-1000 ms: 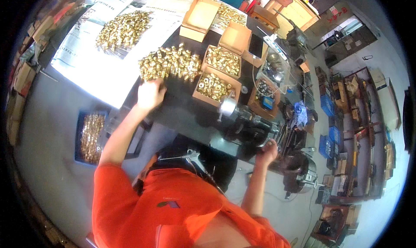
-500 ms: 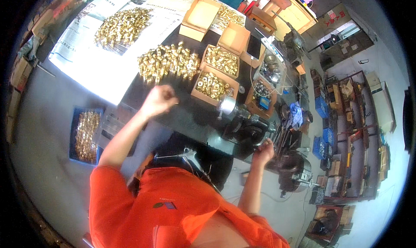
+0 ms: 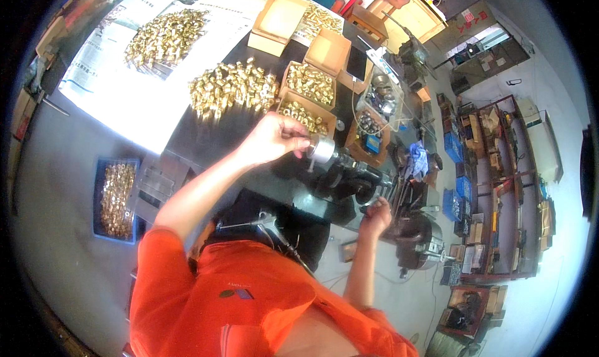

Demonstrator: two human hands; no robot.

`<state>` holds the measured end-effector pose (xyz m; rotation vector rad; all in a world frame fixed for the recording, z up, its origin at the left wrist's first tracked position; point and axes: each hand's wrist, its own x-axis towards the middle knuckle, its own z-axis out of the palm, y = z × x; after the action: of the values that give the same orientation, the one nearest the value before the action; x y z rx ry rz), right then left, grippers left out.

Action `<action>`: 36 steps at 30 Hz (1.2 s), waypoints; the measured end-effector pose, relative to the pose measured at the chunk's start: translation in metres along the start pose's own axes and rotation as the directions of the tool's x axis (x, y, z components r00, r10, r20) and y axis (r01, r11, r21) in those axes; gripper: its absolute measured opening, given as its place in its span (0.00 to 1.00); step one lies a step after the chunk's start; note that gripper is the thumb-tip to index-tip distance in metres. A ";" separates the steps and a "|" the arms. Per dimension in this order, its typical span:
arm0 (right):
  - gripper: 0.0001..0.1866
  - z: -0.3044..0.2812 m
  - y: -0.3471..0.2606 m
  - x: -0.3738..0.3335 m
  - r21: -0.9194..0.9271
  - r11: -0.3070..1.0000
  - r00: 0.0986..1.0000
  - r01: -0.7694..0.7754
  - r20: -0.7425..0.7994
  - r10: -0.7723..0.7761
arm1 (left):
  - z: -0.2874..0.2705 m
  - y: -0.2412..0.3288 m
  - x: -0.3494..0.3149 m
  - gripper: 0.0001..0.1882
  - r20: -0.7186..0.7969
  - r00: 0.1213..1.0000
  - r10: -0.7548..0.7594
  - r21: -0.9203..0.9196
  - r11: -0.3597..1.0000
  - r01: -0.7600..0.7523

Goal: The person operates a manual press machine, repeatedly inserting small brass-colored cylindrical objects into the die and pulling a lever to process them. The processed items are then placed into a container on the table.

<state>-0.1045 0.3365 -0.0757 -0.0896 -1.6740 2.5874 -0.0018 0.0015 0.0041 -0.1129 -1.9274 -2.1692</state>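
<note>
Currently left hand [image 3: 274,140] is pinched at the silver chuck [image 3: 322,150] on the black machine [image 3: 350,179], grip contents too small to tell; right hand [image 3: 376,217] curls by the machine's other end, grip unclear. Dark tabletop [image 3: 198,138] leaves room between brass pile [image 3: 234,87] and near edge; cardboard box [image 3: 329,125] crowds the left hand's far side.
</note>
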 end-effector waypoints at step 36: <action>0.10 0.069 -0.032 0.090 -0.002 0.981 0.953 0.196 0.237 -0.189 | 0.030 -0.017 -0.013 0.19 -0.276 0.961 -0.001 0.221 0.973 0.065</action>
<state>-0.1989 0.2943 -0.0200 0.3769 -1.6897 2.5109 0.0036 0.0348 -0.0107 0.2499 -2.0060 -1.8487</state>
